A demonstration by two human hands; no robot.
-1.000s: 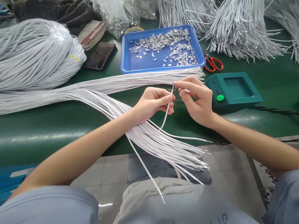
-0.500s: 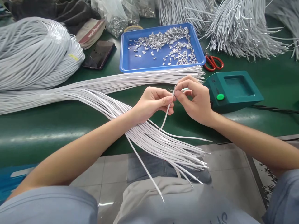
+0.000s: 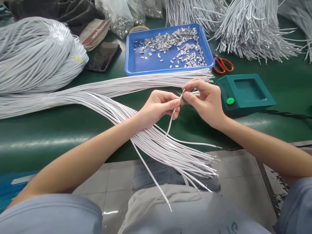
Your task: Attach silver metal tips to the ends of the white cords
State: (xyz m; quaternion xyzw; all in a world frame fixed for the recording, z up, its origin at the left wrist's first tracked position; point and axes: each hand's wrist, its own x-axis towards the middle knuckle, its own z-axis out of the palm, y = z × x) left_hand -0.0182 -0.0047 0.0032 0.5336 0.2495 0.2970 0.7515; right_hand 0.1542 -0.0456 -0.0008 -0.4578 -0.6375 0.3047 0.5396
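White thin insulated wire (image 3: pixel 173 114) sits pinched near its tip between thumb and forefinger of the left hand (image 3: pixel 159 107), raised just above the green table (image 3: pixel 60 130), in front of the blue plastic tray (image 3: pixel 136 65). Its tail drops back into the fanned bundle of white wires (image 3: pixel 156 143) spilling over the table edge toward the person's lap. The right hand (image 3: pixel 207 100) is right at the tip, fingers closed round something small and silvery; it looks like one of the metal clips, though it's too small to be sure. Both hands are touching at the wire's end.

Behind them, the tray holds loose small silver metal clips (image 3: pixel 175 48). Right of the tray lie red-handled scissors (image 3: pixel 223 66), and nearer, a teal box with a green button (image 3: pixel 243 92). Left of the tray: a dark phone (image 3: pixel 103 57) and a big coil of white wire (image 3: pixel 36 55).

Risk from here, I'd say: the tiny piece slipping from the fingertips, or the bare strands splaying if the tip goes in crooked.
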